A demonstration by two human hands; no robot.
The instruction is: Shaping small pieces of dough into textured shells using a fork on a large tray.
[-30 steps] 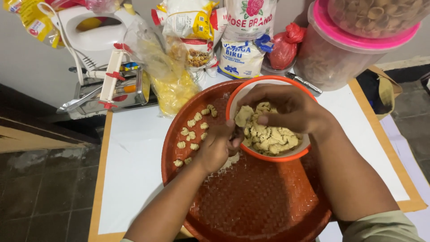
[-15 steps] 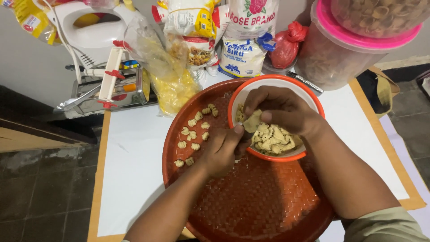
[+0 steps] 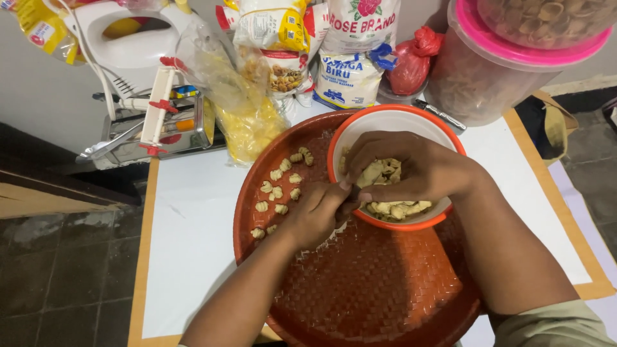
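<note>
Pale beige dough pieces (image 3: 392,207) lie heaped in a round orange-rimmed white bowl (image 3: 385,122), which sits on the far right part of a large round reddish-brown woven tray (image 3: 373,289). The right hand (image 3: 411,168) arches palm-down over the bowl, its fingers (image 3: 360,154) curled into the heap and pinching a bit of dough. The left hand (image 3: 318,212) rests just left of the bowl's near rim, knuckles up, fingers bent and closed against the tray's weave; what they press I cannot tell. The two hands meet at their fingertips by the rim. Both forearms come in from the near edge, the left one slanting from the near left.

Small ridged curled dough shells (image 3: 279,191) lie scattered on the tray's far left side, just left of the left hand. The tray stands on a white desk with a tan border (image 3: 186,257). At the far edge stand flour bags (image 3: 353,61), a yellowish plastic bag (image 3: 247,122), a red plastic bag (image 3: 414,64), clear tubs with pink lids (image 3: 488,77), a white hand mixer (image 3: 128,45) and a metal pasta machine (image 3: 160,125).
</note>
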